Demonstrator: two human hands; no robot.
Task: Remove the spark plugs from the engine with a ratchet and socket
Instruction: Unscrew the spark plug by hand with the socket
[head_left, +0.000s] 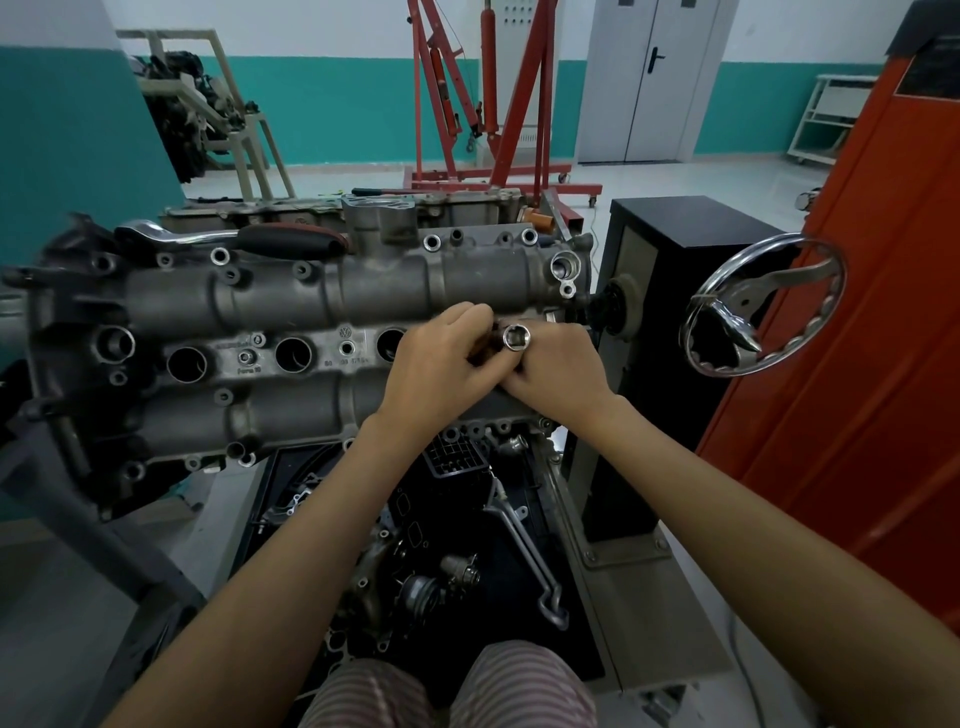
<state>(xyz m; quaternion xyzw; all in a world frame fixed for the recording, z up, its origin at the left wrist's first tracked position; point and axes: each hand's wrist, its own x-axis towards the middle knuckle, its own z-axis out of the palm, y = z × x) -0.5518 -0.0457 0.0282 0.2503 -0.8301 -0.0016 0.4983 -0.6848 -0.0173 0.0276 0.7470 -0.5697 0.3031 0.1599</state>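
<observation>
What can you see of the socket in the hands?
The socket is a shiny chrome metal cylinder, its open end tilted up toward the camera, showing a faceted inner recess. Left hand and right hand grip it together just above the engine, near its right end. Its lower part is hidden by fingers.

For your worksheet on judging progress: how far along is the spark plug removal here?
Possibly done: three plug wells along the engine cover look open and dark, but their bottoms are hidden. In hand: both hands, left hand and right hand, hold the socket over the rightmost well. The ratchet lies unused on the engine. Left: unclear.
</observation>
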